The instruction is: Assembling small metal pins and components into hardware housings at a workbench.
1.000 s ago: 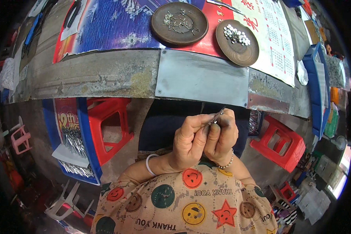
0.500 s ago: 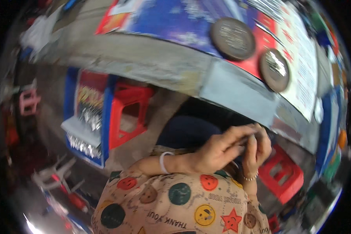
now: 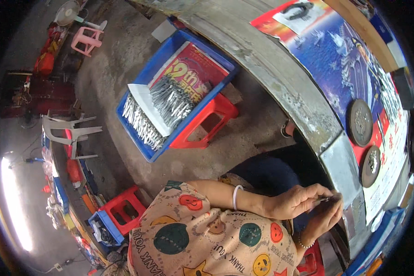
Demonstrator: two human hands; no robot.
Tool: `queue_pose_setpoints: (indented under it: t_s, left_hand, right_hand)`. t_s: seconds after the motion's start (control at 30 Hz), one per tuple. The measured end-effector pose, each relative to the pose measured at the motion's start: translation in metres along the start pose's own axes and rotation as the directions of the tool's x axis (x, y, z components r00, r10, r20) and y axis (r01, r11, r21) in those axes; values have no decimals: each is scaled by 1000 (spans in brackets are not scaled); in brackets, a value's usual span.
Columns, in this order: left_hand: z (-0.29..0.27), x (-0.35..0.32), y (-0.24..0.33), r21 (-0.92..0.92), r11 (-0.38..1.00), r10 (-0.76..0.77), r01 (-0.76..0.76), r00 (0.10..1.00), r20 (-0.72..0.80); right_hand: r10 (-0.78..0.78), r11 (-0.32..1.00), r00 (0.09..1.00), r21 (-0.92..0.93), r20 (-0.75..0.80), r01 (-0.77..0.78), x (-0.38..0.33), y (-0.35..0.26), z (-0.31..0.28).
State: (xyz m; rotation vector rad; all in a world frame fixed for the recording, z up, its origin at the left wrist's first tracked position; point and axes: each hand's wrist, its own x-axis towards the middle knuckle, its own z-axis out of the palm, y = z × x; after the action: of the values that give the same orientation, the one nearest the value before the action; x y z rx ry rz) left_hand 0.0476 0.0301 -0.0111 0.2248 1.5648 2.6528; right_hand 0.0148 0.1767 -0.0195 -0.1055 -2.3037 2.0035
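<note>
My left hand point(image 3: 287, 204), with a white bangle at the wrist, is closed in a pinch at the right of the view. Between its fingertips is a small dark metal piece point(image 3: 324, 199), too small to name. Beside it, my right hand point(image 3: 324, 220), wearing a beaded bracelet, has its fingers curled in against the same spot. What the right fingers grip is hidden. Both hands are in front of the table edge, above my lap. Nearest on the table are two round brown dishes, one point(image 3: 359, 123) with scattered tiny pieces, the other point(image 3: 367, 175) with a pile of shiny small parts.
A blue crate point(image 3: 154, 154) with many slender silvery metal pieces point(image 3: 174, 103) and a white divider rests on a red stool point(image 3: 211, 120). The grey worktable point(image 3: 280, 87) curves along the right, with a printed poster point(image 3: 324, 60) on it. A white chair point(image 3: 71, 133) stands at left.
My view has swung to the left, so the blue crate shows fully and the table has shifted to the right. My hands remain together, fingertips meeting.
</note>
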Motion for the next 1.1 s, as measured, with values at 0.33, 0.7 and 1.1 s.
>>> queue_pose_setpoints:
  t_s: [0.33, 0.7, 1.1]
  left_hand:
    - [-222, -107, 108, 746, 492, 403, 448, 642, -652]
    - [-391, -202, 128, 640, -90, 342, 763, 627, -700]
    - [-216, -32, 160, 934, -33, 333, 356, 885, -326]
  right_hand:
    - [211, 486, 735, -722, 644, 493, 21, -2, -77]
    - [95, 427, 952, -876, 291, 225, 46, 164, -257]
    - [146, 500, 972, -862, 184, 89, 17, 103, -167]
